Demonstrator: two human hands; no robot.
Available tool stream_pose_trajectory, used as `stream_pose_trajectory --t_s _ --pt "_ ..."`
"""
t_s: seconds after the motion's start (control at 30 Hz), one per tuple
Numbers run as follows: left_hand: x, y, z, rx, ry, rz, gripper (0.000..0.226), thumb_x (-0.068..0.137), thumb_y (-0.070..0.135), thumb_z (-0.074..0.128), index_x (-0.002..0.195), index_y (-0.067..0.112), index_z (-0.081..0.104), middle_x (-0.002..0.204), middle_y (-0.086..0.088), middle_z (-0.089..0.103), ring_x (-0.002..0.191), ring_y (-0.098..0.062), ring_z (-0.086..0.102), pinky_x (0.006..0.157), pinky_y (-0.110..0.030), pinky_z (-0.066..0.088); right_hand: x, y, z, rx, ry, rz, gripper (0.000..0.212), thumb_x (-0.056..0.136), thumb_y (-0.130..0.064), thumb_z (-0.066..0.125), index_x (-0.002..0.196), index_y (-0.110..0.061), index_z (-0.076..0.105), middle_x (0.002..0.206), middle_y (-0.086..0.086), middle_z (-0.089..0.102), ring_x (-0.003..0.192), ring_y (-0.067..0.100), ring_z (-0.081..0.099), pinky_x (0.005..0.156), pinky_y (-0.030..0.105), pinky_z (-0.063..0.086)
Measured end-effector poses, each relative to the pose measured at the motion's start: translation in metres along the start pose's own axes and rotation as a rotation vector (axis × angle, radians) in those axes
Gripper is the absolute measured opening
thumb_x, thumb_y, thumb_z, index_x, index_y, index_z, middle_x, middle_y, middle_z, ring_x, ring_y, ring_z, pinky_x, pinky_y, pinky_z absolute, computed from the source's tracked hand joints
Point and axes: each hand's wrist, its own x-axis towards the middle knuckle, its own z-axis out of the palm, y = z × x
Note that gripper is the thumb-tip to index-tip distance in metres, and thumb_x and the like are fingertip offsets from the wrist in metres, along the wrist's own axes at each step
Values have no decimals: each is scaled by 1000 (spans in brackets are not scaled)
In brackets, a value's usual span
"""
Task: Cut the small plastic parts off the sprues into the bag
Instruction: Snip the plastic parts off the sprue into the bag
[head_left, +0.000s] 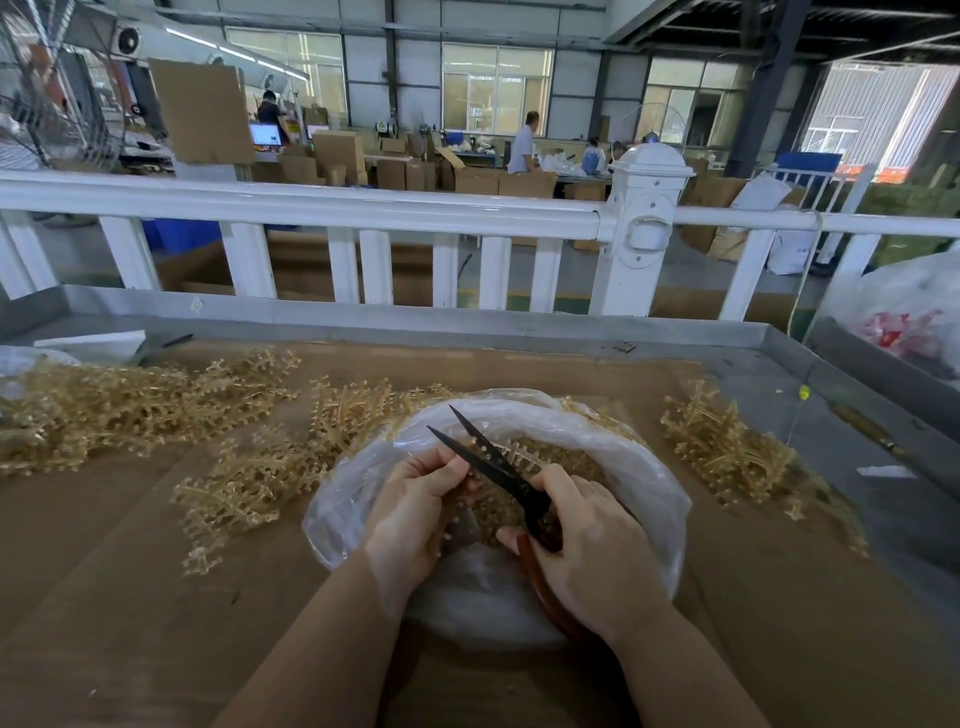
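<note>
A clear plastic bag (649, 467) lies open on the table's middle, with a heap of small amber parts (576, 462) inside. Over its mouth my left hand (415, 504) pinches an amber sprue (511, 452) whose row of small parts sticks out between the blades. My right hand (587, 551) grips black scissors (488, 462) by their reddish-brown handles. The blades are spread apart and point up and left, straddling the sprue. Both hands hang inside the bag's rim.
Piles of amber sprues lie on the cardboard-covered table: a big sprue pile (130, 405) at the left, a nearer sprue pile (260, 467) beside the bag, a smaller sprue heap (727, 447) at the right. A white fence (363, 208) runs behind the table. A filled plastic sack (909, 306) sits far right.
</note>
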Motion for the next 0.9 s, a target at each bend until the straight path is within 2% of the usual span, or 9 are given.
stream_pose_trajectory --t_s 0.2,0.37,0.53,0.67,0.8,0.9 --pt "4 -1 -2 -2 20 -17 11 90 -4 52 86 1 62 68 -14 71 59 -21 70 49 -26 54 1 1 0 15 -49 -14 51 83 -54 60 113 -14 57 95 -2 64 88 15 60 75 24 49" --pt "6 -3 -3 -26 -6 -32 5 84 -2 58 84 2 61 75 -17 72 65 -25 71 53 -29 56 3 0 -1 35 -45 -24 44 83 -44 67 111 -11 58 91 0 66 81 15 62 69 20 48" --pt "5 -1 -3 -21 -12 -50 5 85 -1 58 88 0 63 78 -19 72 67 -27 72 54 -31 56 4 0 -1 27 -52 -37 47 85 -46 64 116 -12 55 93 1 66 81 15 63 69 26 53" --pt "3 0 -2 -21 -22 -52 6 86 -1 58 85 0 64 76 -18 72 66 -26 71 54 -31 57 4 1 0 29 -61 -43 46 87 -46 63 117 -13 53 92 -2 65 78 11 61 67 21 51" --pt "3 0 -2 -29 -14 -48 6 86 -1 58 84 0 63 72 -17 72 61 -25 71 50 -30 56 4 2 2 32 -69 -47 48 88 -49 59 120 -15 50 95 -2 66 81 10 63 70 23 54" --pt "3 -1 -2 -26 -4 -45 11 87 -1 58 79 2 64 70 -16 71 58 -23 70 46 -28 54 4 2 2 25 -71 -44 45 87 -52 58 115 -18 49 91 -4 66 78 9 63 68 21 53"
